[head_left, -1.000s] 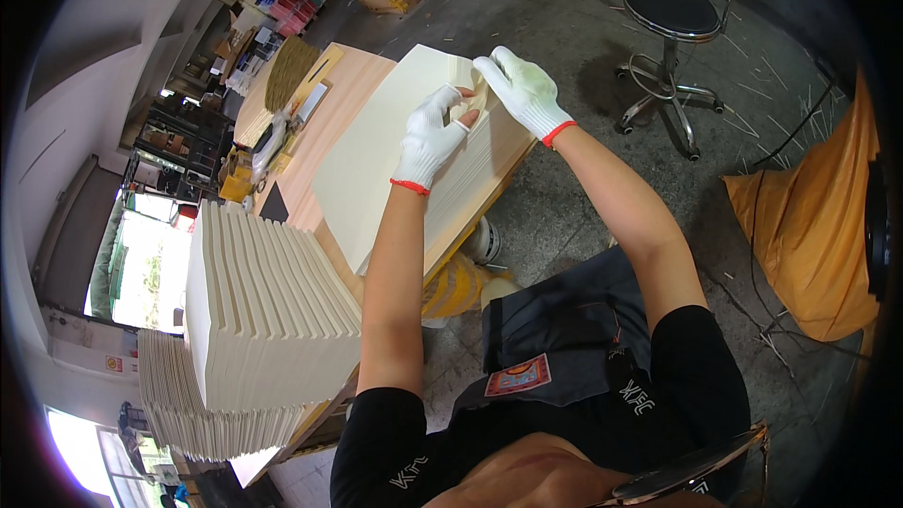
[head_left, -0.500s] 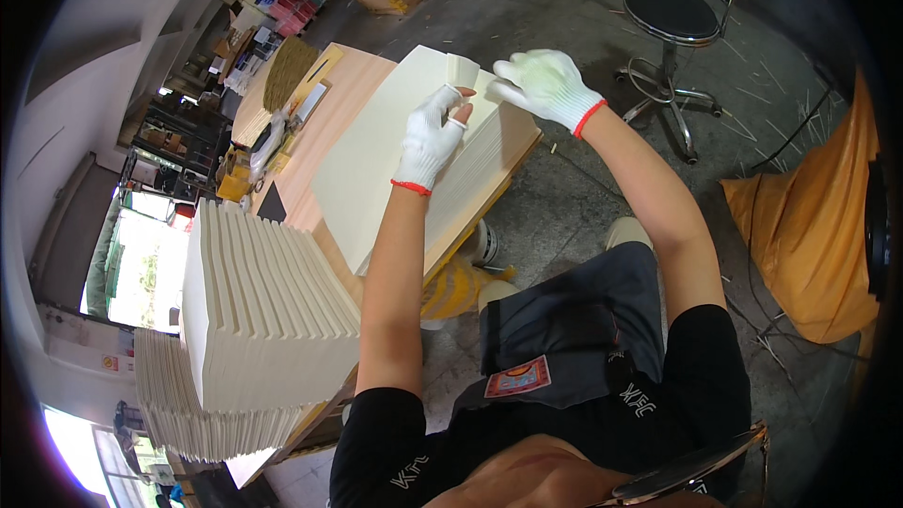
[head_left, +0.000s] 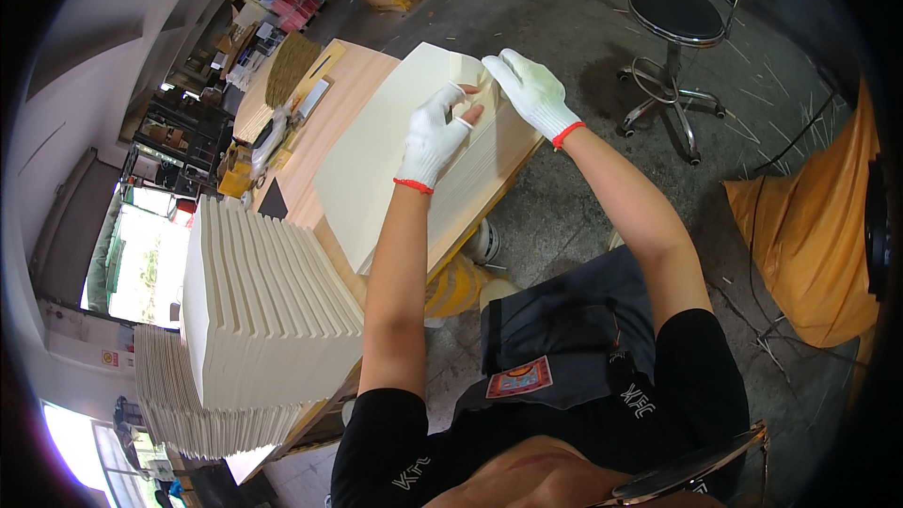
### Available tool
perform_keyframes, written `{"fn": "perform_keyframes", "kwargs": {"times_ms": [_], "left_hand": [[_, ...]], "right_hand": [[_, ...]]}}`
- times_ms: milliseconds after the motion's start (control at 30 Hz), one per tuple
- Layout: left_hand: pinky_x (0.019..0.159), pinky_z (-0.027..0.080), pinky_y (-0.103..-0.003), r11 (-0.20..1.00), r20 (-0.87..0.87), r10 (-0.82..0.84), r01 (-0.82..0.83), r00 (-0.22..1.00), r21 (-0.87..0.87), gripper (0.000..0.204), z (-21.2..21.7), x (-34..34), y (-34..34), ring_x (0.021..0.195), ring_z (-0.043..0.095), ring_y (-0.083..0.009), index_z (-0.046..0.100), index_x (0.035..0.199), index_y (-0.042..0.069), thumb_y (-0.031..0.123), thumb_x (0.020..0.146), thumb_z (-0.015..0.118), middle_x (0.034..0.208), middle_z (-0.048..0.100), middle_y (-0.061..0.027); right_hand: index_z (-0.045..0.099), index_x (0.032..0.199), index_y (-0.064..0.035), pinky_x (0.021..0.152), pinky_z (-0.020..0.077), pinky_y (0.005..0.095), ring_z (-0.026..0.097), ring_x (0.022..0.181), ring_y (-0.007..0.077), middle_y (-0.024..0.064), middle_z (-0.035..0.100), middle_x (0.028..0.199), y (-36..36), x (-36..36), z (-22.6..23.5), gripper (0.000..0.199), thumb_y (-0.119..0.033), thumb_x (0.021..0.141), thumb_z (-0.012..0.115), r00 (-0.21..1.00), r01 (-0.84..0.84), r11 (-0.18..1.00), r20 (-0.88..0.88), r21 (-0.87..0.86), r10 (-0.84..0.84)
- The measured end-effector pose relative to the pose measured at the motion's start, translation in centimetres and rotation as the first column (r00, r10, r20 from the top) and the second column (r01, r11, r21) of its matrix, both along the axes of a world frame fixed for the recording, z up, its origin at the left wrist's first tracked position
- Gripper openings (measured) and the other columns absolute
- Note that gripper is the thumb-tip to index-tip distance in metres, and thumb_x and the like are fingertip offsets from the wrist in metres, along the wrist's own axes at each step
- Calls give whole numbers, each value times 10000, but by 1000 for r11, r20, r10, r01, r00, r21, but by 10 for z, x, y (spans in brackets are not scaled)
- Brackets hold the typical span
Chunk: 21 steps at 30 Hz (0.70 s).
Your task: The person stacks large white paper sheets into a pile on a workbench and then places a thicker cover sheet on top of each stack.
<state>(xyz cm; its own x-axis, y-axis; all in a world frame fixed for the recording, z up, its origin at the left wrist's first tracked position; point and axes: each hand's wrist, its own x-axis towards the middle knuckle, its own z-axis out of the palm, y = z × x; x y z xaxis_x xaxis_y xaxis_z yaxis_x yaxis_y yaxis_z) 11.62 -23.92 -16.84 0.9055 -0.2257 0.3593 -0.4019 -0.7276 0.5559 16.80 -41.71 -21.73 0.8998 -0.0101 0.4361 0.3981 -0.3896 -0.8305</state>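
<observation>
A stack of large cream paper sheets (head_left: 376, 150) lies on the table's near right part. My left hand (head_left: 435, 136), in a white knitted glove with bare thumb and fingertip, rests on the top sheet. Its thumb and forefinger are apart beside a creased flap (head_left: 485, 94) at the far right edge. My right hand (head_left: 531, 92), in a full white glove, lies against that flap from the right with its fingers stretched out. Part of the flap is hidden behind the gloves.
A tall pile of folded cream sheets (head_left: 273, 273) stands at the left. On the wooden table (head_left: 353, 66) lie tools, a plastic bag and a brown stack (head_left: 292, 66). A black stool (head_left: 675, 11) stands at the far right, near an orange cover (head_left: 790, 245).
My right hand has moved slightly left and down onto the paper's edge. The flap that stood up beside my left fingers now lies lower and creased.
</observation>
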Motion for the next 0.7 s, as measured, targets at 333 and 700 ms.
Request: {"fn": "perform_keyframes", "kwargs": {"times_ms": [333, 700], "left_hand": [[802, 524, -322, 994, -96, 8, -18, 995, -108, 299, 0, -1, -1, 815, 657, -210, 677, 1227, 123, 145, 930, 658, 1064, 715, -153], [863, 524, -359, 998, -83, 30, -25, 996, 59, 305, 5, -2, -2, 968, 683, -284, 680, 1175, 99, 205, 891, 716, 1077, 714, -167]], "right_hand": [[576, 956, -85, 731, 455, 504, 620, 857, 435, 208, 638, 863, -3, -2, 2, 522, -572, 1023, 401, 998, -59, 998, -21, -11, 59], [556, 933, -76, 701, 447, 512, 624, 822, 428, 217, 624, 817, 0, 2, -2, 506, -549, 1029, 403, 1000, -21, 998, 10, -51, 22]]}}
